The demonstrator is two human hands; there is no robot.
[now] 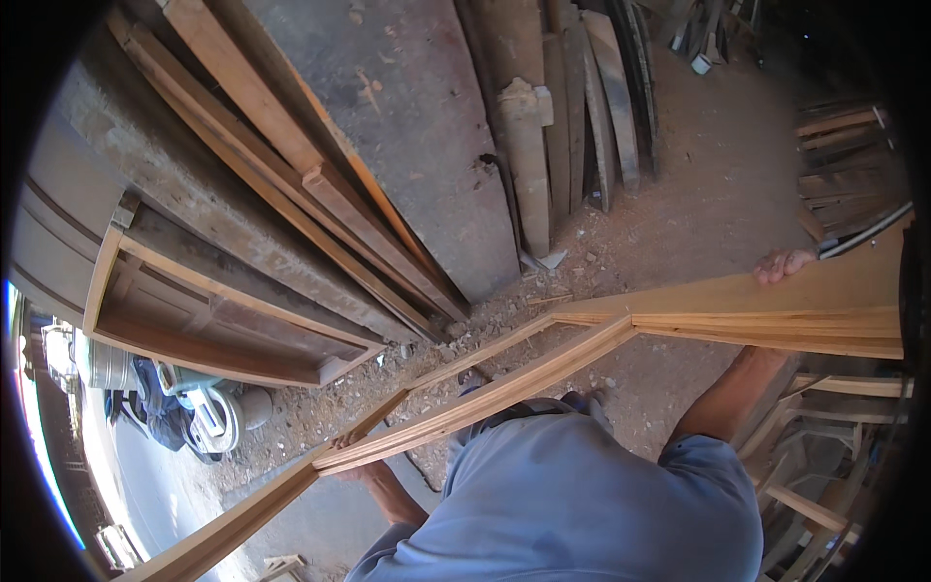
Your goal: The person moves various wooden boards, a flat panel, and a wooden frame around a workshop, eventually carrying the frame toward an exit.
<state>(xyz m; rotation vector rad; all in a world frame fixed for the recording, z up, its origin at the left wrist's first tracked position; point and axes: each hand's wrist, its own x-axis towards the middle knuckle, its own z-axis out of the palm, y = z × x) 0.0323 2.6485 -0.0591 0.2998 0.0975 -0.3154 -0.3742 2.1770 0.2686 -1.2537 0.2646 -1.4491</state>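
Observation:
A long, light-brown wooden frame (480, 401) stretches across in front of my body, slanting from lower left to right. It has an open gap in its middle part and a broad flat panel (844, 279) at its right end. My left hand (361, 471) is closed round the frame left of the gap; part of the palm is hidden behind the wood. My right forearm passes beneath the panel, and the fingers of my right hand (784, 265) curl over its far edge. My blue shirt covers the lower middle of the view.
Planks (247, 145), a large grey board (398, 126) and narrow boards (529, 165) lean at the back. A panelled wooden piece (223, 310) stands at left, near a bucket (255, 407). Wooden pieces (824, 432) are stacked at right. Chips and debris litter the dirt floor (713, 209).

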